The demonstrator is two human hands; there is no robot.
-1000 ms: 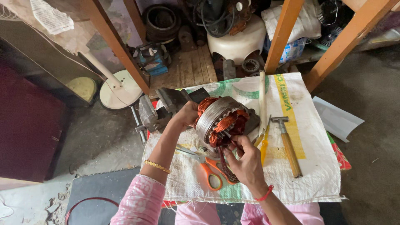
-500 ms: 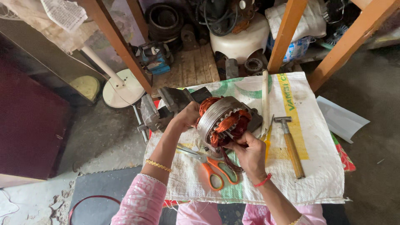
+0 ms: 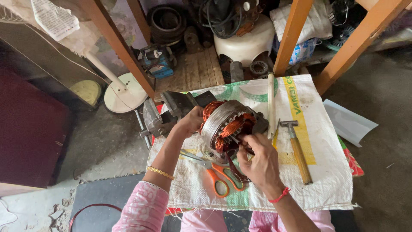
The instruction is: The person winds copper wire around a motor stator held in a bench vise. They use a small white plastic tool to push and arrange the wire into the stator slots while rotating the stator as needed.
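Gripping stator rim, left hand

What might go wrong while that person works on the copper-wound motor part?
The stator sits tilted, braced only by the left hand; it may roll. The right hand works among thin copper windings, which might snag or nick. The orange-handled scissors lie just under that wrist, so a slip might meet the blades.

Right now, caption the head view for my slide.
Two hands, left hand and right hand, work copper windings on a motor stator beside orange scissors.
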